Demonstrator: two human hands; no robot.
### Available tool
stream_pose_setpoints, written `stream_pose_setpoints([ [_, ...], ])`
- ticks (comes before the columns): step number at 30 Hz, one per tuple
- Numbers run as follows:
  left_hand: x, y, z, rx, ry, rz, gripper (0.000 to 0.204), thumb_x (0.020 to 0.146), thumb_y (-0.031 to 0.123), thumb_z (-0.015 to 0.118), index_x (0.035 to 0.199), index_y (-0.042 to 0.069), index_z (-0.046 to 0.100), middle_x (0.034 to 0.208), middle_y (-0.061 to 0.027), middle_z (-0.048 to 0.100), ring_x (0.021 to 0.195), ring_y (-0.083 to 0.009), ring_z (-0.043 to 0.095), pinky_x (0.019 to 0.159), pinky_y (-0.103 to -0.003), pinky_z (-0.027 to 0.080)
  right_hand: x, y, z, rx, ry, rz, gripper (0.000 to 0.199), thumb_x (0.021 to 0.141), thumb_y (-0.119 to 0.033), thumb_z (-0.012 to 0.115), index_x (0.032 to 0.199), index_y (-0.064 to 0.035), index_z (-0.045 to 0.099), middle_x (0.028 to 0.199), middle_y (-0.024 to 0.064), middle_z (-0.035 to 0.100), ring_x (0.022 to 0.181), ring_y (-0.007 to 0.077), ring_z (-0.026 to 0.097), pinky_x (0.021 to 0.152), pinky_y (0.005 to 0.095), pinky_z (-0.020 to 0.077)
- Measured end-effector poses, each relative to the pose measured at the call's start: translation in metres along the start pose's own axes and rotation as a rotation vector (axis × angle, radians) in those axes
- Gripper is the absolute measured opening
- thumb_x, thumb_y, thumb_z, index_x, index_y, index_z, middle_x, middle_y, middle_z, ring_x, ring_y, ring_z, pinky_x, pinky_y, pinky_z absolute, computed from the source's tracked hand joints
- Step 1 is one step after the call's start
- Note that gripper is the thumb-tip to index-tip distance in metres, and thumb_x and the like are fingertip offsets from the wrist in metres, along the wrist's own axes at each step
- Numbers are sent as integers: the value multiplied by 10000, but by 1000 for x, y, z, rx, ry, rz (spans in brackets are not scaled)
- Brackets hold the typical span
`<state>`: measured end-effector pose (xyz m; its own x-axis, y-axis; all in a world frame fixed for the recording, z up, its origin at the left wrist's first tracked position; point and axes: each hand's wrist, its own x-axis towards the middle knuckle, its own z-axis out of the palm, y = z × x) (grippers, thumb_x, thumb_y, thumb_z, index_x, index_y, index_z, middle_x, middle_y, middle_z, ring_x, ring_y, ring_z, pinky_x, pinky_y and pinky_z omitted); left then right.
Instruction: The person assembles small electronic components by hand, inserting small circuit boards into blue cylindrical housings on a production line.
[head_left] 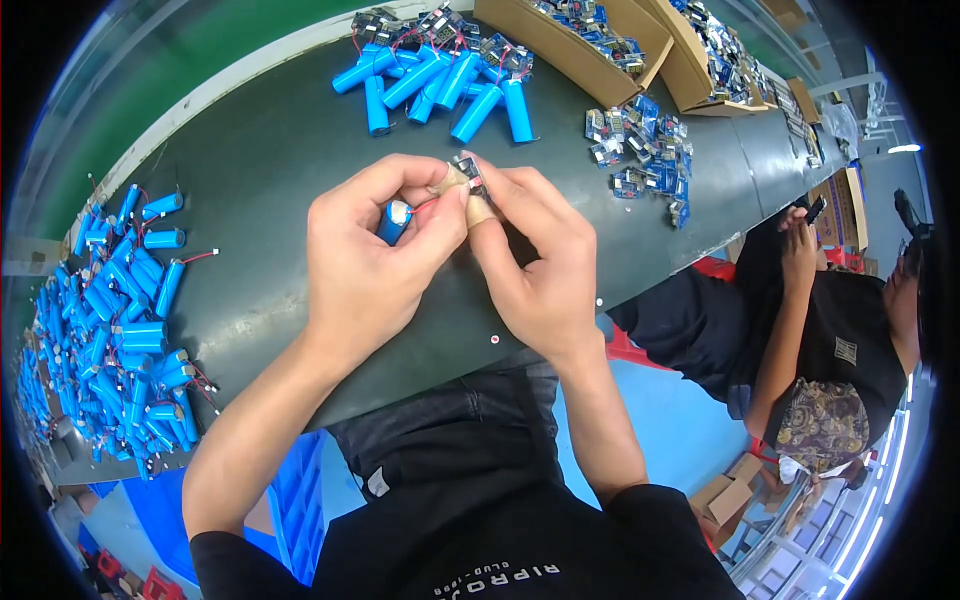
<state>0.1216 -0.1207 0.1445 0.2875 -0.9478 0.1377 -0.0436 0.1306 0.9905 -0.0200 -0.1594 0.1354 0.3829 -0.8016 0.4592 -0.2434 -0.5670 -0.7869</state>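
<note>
Black shirt (pixel 480 515) nearest; near-closed left hand (pixel 365 240) and right hand (pixel 540 240) over worktable (pixel 250 275), pinching small board (pixel 470 175), with blue cell (pixel 394 224) tucked in left. Likely light, fragile at red lead (pixel 426 204); grip board edges.

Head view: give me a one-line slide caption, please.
Left hand and right hand hold a small electronic part and red-wired blue cylinder over a dark worktable.

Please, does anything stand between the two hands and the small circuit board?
Apart from beige fingertip coverings, nothing visible: the left hand and right hand meet at the small circuit board. The blue battery lies left of it.
</note>
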Motion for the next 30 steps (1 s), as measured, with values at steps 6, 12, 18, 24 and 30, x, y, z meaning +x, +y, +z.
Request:
stream_pose_setpoints([
  [6, 0, -1, 4, -179, 21, -15, 103, 852, 33, 693, 935, -26, 675, 792, 8, 632, 696, -22, 536, 580, -185, 423, 0, 1, -3, 243, -25, 145, 302, 923, -4, 582, 1219, 24, 637, 911, 60, 602, 729, 72, 546, 607, 227, 434],
  [12, 3, -4, 0, 260, 40, 335, 96, 788, -21, 701, 880, -34, 676, 722, -52, 628, 626, -81, 581, 561, -221, 453, 2, -4, -7, 39, -30, 63, 280, 924, -14, 573, 1190, 18, 656, 919, 77, 618, 707, 100, 573, 597, 237, 446],
  [18, 3, -7, 4, 312, 52, 390, 105, 765, -33, 701, 865, -41, 672, 710, -72, 624, 612, -118, 598, 563, -247, 471, 1, -1, -5, -42, -15, 41, 292, 888, -3, 593, 1171, 16, 664, 938, 109, 649, 740, 155, 623, 636, 261, 484],
  [24, 1, -6, 2, 241, 31, 336, 98, 775, -34, 690, 869, -49, 665, 717, -72, 626, 633, -115, 591, 587, -244, 472, -1, 0, -4, -107, -16, -29, 300, 874, 2, 606, 1169, 17, 662, 917, 109, 644, 721, 187, 616, 644, 270, 488],
  [30, 3, -12, 3, 149, 34, 277, 92, 800, -19, 695, 880, -53, 664, 749, -56, 631, 654, -92, 572, 590, -229, 462, 0, 0, -5, -46, -12, 17, 301, 870, 3, 607, 1166, 21, 662, 894, 109, 644, 706, 169, 602, 636, 261, 480],
])
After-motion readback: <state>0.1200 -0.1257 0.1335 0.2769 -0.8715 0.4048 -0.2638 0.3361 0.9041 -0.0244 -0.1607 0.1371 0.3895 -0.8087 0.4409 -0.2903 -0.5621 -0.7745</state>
